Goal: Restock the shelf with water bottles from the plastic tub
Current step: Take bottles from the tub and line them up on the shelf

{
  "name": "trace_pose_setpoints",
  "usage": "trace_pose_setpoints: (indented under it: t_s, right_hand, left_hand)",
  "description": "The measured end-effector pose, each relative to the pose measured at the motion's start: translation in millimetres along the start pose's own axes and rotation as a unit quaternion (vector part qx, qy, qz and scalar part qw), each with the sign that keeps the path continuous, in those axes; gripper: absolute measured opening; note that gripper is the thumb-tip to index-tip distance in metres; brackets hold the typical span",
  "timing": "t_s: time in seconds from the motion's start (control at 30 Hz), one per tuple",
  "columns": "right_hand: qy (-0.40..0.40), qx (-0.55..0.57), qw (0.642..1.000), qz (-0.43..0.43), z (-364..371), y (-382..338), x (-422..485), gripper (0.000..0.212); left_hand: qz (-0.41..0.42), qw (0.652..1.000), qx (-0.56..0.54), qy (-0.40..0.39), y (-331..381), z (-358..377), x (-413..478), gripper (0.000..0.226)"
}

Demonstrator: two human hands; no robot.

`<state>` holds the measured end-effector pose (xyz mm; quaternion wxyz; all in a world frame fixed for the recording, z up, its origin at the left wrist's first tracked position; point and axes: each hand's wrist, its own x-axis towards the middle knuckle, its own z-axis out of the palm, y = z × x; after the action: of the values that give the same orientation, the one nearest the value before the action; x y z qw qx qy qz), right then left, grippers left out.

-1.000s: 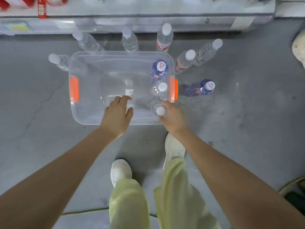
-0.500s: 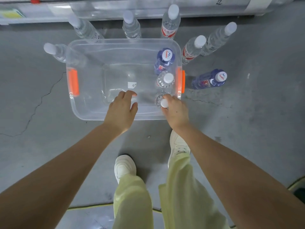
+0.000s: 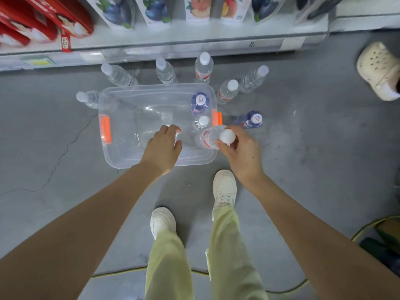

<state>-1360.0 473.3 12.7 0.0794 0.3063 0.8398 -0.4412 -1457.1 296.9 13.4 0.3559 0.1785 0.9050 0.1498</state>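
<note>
Bottle [image 3: 211,138] lifted, tilted; right hand [image 3: 240,151] gripping neck.

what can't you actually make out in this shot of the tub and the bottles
All in the head view:
shelf: cut off by the top edge, so no slot for water bottles shows.
bottle in the right hand: label blurred, unreadable.
left hand: its own back hides the fingertips, so contact with the tub is unclear.
beige shoe: the right edge cuts off its wearer.
</note>
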Motion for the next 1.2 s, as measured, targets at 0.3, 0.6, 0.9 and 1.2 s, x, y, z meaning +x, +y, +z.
trace_pose_setpoints:
  t_s: [0.3,0.6,0.9,1.2]
  right_hand:
    - [0.075,0.086,0.993,0.0,-51.0,-10.3,2.5,0.02]
    - [0.051,0.052,0.997,0.019,-37.7,45.6,43.7,0.029]
    - [0.018,0.018,0.999,0.021,-8.3,97.7,65.6,0.025]
    - [0.012,0.003,1.0,0.023,-26.9,86.7,57.1,0.025]
  left_hand:
    - [-0.007,1.0,0.004,-0.017,28.2,13.0,23.0,0.036]
    - [-0.036,0.999,-0.023,-0.019,20.1,62.7,80.0,0.046]
    - [-0.064,0.991,-0.103,0.064,16.2,116.0,128.6,0.037]
    - [-0.004,0.999,0.007,0.043,18.7,87.8,111.0,0.032]
